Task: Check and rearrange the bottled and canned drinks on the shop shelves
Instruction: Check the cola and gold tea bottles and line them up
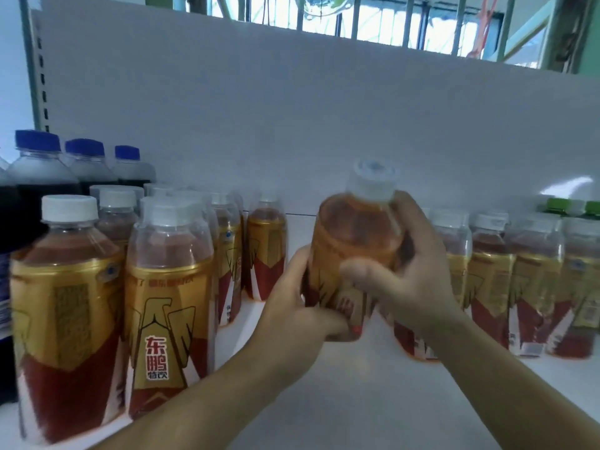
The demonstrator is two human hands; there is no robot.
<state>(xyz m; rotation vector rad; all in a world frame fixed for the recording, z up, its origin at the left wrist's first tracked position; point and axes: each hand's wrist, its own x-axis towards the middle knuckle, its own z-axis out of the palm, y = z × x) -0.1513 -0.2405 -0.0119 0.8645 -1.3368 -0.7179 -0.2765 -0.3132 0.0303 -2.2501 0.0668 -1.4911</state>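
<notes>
In my grip, bottle (354, 235): clear glossy plastic, with a shiny gold-and-red film label (326, 258). Cap (373, 181): whitish plastic, duller. Shelf (373, 401): smooth white surface, slight sheen. Back panel (292, 125): matt white.

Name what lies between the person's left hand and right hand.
One gold-labelled bottle of amber drink: left hand grips its base, right hand its upper body. Head view shows it.

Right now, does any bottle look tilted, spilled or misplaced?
Only the held bottle: left hand and right hand grip it tilted, at a gap in the row. The other bottles stand upright; no spill shows.
</notes>
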